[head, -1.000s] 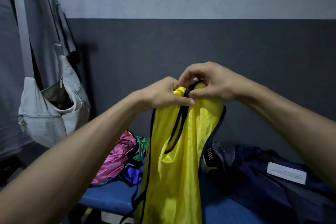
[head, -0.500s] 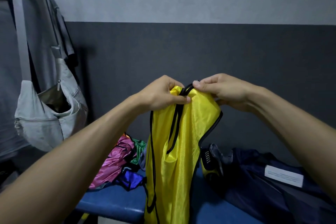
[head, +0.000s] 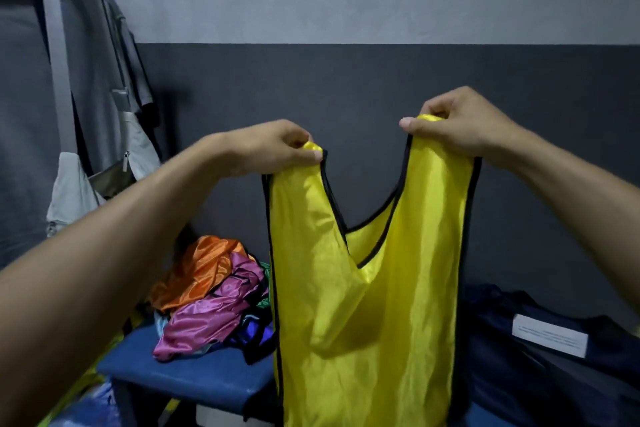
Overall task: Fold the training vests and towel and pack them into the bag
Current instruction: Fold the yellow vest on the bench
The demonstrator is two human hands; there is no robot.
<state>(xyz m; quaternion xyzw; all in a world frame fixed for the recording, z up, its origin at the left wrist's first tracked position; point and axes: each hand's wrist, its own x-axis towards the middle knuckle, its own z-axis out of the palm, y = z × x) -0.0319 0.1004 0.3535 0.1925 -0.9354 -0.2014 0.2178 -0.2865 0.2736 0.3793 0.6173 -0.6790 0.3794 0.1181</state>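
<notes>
Since a second ago, I've drawn my hands apart, spreading the yellow vest (head: pixel 367 305) open by its shoulders. My left hand (head: pixel 273 149) pinches one strap, my right hand (head: pixel 457 125) the other; it hangs above the blue bench (head: pixel 187 374). I'm squaring it for folding; next I should bring both straps together evenly.

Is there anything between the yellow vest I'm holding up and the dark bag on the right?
Nothing visible. The yellow vest hangs from both hands beside the dark blue bag, its right edge overlapping the bag in this view.
</notes>
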